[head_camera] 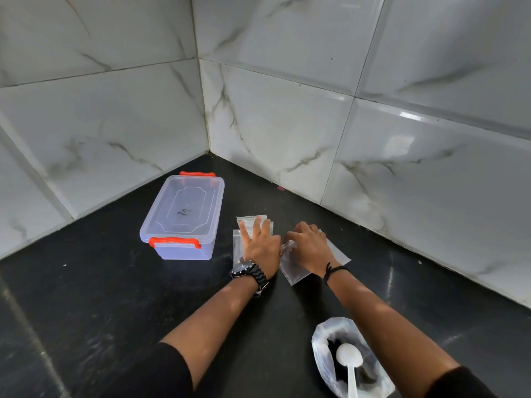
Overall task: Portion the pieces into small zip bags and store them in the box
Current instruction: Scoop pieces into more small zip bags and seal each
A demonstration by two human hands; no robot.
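Zip bags: small clear flat plastic zip bags (240, 245) lie stacked on the black stone counter (94, 282), centre of view, kept together so one can be drawn off at a time.
Left hand: left hand (260, 245) lies flat on the stack, fingers straight and spread toward 12 o'clock; I judge it pins the pile.
Right hand: right hand (307, 248) rests on a separate clear zip bag (298, 272) at 3 o'clock of the stack, fingertips curled at its mouth; whether they pinch it I cannot tell.
Box: clear rectangular plastic box with orange latches (184, 216), lid on, at 9 o'clock of the bags, near enough for storing.
Pieces: dark pieces in an open clear plastic pouch (321, 351) at 5 o'clock, a white plastic spoon (349, 359) resting inside, ready for scooping.
Stage: no bag looks filled yet.
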